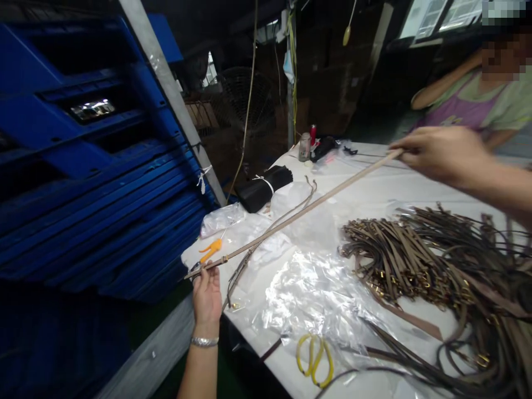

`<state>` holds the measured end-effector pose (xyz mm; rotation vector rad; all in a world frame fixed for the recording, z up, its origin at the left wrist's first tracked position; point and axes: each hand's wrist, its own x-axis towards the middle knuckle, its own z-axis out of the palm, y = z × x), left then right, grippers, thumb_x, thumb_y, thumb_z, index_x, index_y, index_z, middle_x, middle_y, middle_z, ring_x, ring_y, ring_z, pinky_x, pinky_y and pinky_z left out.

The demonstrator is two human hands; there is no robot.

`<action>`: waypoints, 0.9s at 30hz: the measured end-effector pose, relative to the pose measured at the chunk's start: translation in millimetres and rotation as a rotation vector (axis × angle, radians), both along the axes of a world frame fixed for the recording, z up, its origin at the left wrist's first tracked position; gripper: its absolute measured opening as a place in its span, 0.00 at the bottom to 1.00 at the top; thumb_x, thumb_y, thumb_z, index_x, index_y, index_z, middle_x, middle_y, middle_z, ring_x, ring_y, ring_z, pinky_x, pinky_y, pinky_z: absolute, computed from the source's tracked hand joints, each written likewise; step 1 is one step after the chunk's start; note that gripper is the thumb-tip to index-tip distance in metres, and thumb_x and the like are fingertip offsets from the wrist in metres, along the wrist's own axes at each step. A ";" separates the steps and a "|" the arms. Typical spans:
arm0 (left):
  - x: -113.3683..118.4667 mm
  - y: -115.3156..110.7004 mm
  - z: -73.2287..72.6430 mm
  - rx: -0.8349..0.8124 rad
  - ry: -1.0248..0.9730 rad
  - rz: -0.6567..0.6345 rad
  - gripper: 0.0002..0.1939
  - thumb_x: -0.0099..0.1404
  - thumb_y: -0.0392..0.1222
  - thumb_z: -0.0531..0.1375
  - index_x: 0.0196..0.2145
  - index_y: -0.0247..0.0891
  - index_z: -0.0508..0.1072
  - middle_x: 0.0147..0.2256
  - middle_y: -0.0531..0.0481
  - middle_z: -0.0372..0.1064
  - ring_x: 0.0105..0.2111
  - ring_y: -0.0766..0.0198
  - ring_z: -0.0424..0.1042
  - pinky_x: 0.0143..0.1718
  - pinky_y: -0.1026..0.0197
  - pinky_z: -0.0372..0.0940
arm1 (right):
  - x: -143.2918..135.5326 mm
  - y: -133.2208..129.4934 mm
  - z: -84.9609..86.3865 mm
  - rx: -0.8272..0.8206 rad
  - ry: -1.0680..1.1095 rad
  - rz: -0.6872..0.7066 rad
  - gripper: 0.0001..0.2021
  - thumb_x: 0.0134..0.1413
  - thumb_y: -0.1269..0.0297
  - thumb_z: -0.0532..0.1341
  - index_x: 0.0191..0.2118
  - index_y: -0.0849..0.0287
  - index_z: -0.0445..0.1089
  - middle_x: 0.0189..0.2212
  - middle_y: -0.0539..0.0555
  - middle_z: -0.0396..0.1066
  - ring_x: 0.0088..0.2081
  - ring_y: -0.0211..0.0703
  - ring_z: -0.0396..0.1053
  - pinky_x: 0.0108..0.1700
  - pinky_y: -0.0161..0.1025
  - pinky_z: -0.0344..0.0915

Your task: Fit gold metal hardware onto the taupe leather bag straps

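Note:
A long, thin light-brown strap [307, 209] is stretched taut and slanting across the table between my two hands. My left hand [208, 296], with a silver bracelet at the wrist, pinches its lower end near a small gold-coloured buckle [225, 259]. At the upper right, my right hand [443, 152] grips the other end between thumb and fingers. Just behind my left hand lies an orange tool [211, 251] that looks like an air blow gun. Beneath the stretched strap, another thin dark strap [239, 270] rests on the table.
Clear plastic bags [307, 293] cover the white table's [353, 191] middle. Many brown straps with gold buckles [399, 255] are heaped at right. Yellow-handled scissors [315, 360] lie at the near edge. A black roll [266, 187] sits farther back. Blue pallets [95, 194] are stacked left; a person [465, 108] is opposite.

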<state>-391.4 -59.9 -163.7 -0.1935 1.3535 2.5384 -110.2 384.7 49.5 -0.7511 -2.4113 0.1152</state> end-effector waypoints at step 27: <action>306.9 139.4 -67.7 -0.509 0.021 -1.463 0.20 0.61 0.50 0.62 0.46 0.34 0.75 0.45 0.38 0.75 0.41 0.58 0.75 0.44 0.58 0.68 | 400.7 -178.7 -314.2 -0.628 -0.362 -0.855 0.18 0.54 0.50 0.63 0.41 0.61 0.72 0.39 0.63 0.75 0.42 0.52 0.74 0.46 0.46 0.69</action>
